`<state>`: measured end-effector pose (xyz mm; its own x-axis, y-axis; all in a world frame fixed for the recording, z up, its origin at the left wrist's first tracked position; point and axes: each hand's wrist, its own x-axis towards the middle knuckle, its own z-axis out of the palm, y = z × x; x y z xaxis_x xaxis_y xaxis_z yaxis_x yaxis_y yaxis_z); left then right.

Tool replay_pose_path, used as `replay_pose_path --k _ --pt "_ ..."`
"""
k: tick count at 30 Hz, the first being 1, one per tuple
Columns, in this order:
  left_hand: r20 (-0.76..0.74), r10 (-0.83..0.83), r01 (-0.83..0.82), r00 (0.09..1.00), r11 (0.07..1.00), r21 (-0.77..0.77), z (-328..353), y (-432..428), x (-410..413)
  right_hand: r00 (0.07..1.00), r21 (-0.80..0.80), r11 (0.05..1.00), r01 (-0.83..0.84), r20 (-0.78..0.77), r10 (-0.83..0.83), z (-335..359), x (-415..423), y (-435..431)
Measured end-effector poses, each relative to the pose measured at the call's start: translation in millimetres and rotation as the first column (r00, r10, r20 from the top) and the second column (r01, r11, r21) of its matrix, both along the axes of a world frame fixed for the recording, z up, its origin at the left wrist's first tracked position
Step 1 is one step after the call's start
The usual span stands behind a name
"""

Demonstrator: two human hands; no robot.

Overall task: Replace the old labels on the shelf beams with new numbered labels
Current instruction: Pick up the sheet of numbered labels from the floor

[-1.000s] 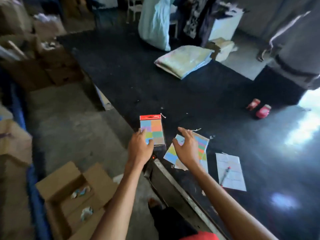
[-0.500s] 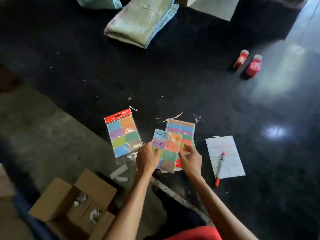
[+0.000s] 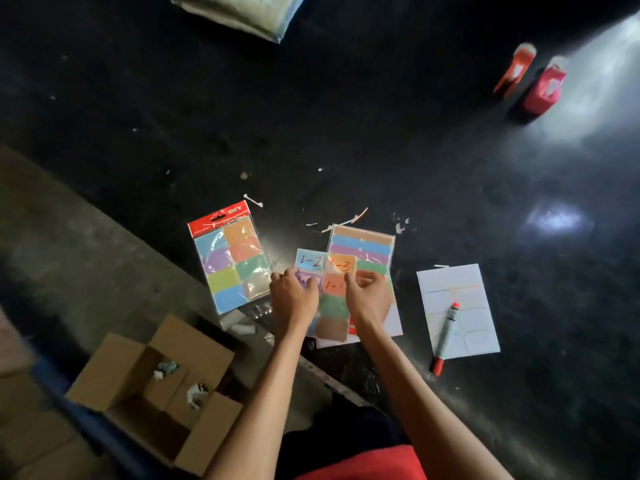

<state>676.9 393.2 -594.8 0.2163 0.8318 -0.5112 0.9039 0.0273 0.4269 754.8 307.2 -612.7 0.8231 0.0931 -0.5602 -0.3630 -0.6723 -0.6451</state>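
Observation:
A sheet of coloured labels point(image 3: 330, 299) with red handwritten numbers 1-2 and 1-3 is held above the dark floor. My left hand point(image 3: 293, 296) grips its left edge over a purple label. My right hand point(image 3: 369, 294) pinches the orange label point(image 3: 341, 265) marked 1-3, whose lower corner is curled up off the sheet. Under the sheet lies a second pack of striped coloured labels point(image 3: 362, 242). A sealed label pack point(image 3: 230, 256) with a red header lies to the left.
A white backing sheet point(image 3: 459, 310) with a red-capped marker point(image 3: 446, 332) on it lies to the right. An open cardboard box point(image 3: 156, 386) holding crumpled scraps stands at lower left. Two red objects point(image 3: 533, 81) are at far right, and a folded bag point(image 3: 242, 12) is at the top.
The view dropped and closed in on the floor. Both hands lifted the numbered label sheet, and my right hand moved up to the orange 1-3 label and started peeling it.

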Motion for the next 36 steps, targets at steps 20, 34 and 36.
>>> replay_pose_path --k 20,34,36 --pt "0.539 0.508 -0.432 0.672 0.86 -0.272 64 23 -83 0.961 0.57 0.798 -0.196 -0.049 0.271 94 -31 26" --pt "0.894 0.434 -0.874 0.114 0.472 -0.118 252 -62 -404 0.377 0.745 0.095 -0.66 0.219 0.9 268 -323 80" --pt "0.912 0.405 -0.925 0.069 0.367 -0.094 274 -94 -455 0.269 0.784 -0.012 -0.621 0.228 0.936 289 -385 68"
